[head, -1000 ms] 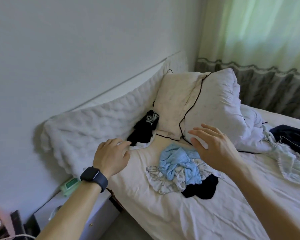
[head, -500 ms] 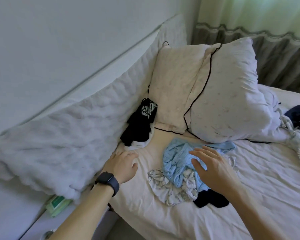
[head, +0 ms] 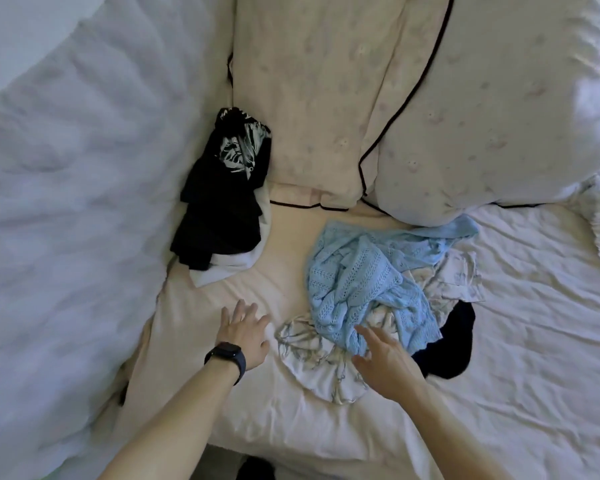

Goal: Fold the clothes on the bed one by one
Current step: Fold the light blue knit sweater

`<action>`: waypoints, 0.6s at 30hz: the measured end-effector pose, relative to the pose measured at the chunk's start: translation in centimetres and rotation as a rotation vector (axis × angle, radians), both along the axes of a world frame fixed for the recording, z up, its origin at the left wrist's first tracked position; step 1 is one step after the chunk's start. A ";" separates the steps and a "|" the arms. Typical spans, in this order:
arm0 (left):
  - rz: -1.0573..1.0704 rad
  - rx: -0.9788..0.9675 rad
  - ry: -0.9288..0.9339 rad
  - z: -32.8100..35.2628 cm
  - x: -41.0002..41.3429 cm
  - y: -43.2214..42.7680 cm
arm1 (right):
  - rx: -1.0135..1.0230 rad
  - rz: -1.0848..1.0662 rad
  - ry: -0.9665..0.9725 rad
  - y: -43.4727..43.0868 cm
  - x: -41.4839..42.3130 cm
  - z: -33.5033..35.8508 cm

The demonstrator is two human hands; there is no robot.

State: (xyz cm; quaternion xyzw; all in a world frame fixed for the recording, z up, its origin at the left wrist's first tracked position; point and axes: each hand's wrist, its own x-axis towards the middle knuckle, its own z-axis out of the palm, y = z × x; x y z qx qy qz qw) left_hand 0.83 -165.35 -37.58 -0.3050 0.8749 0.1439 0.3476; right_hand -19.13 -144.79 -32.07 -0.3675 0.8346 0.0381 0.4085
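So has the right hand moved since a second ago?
Yes: the right hand drew back from the pillow to the near edge of the blue knit.

Two pillows lie at the far edge of the bed (head: 499,358). A cream pillow (head: 309,98), faintly flowered and edged with dark piping, sits toward the far left. A white pillow (head: 492,126) with the same dark piping presses against its right side. A thick, puckered white quilt (head: 66,209) is heaped along the bed's left edge. A strip of pale wall (head: 11,32) shows past it in the far left corner. Below the near edge is a dark shape (head: 255,469), too cut off to identify.
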 end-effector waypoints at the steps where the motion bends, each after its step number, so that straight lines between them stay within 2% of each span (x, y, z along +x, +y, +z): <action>1: -0.009 -0.015 0.002 -1.7 0.3 -0.3 | 0.029 -0.016 -0.007 -0.6 0.1 -1.5; 6: 0.000 -0.069 0.093 -8.8 3.7 0.7 | 0.090 -0.043 0.028 -3.9 0.0 -7.3; 11: -0.047 -0.077 0.090 -10.4 4.3 0.5 | 0.151 -0.136 0.191 -5.4 1.9 -10.5; 14: -0.053 -0.037 0.037 -9.4 4.0 0.3 | 0.038 -0.225 0.254 -5.3 2.8 -9.7; 18: -0.038 0.072 -0.064 -5.1 2.1 -0.5 | -0.234 -0.623 0.209 -5.0 1.6 -2.7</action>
